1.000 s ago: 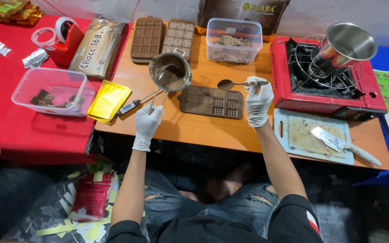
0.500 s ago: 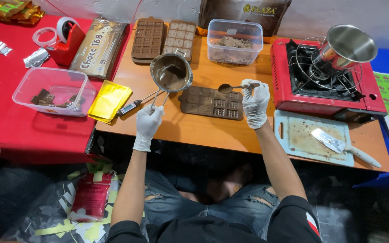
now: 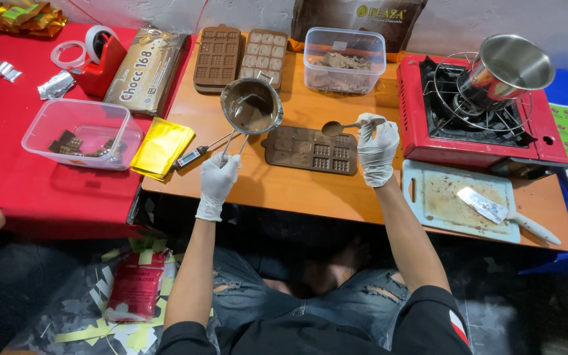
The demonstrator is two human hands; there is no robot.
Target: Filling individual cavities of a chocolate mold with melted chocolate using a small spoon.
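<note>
Head camera looking down: the person sits at an orange wooden table, both hands in white gloves. The left hand is clenched around the wire handle of a small metal melting pot that holds brown melted chocolate, and it keeps the pot raised just above the table at the left end of a brown chocolate-bar mould. The right hand pinches the handle of a metal spoon, its bowl loaded with chocolate.

What has changed in the last second is small but telling. The spoon has drawn back from beside the pot and now hangs over the upper edge of the mould, bowl level, while the right hand has lifted a little. The pot has hardly moved. I read that as a scoop taken and carried across; the chocolate looks about to go into a cavity, though none has dropped yet as far as I can see.

Around them: two more moulds at the back, a clear tub of chocolate pieces, a red camping stove with a steel pot on it, a probe thermometer by the left hand, and a cutting board with a scraper.
</note>
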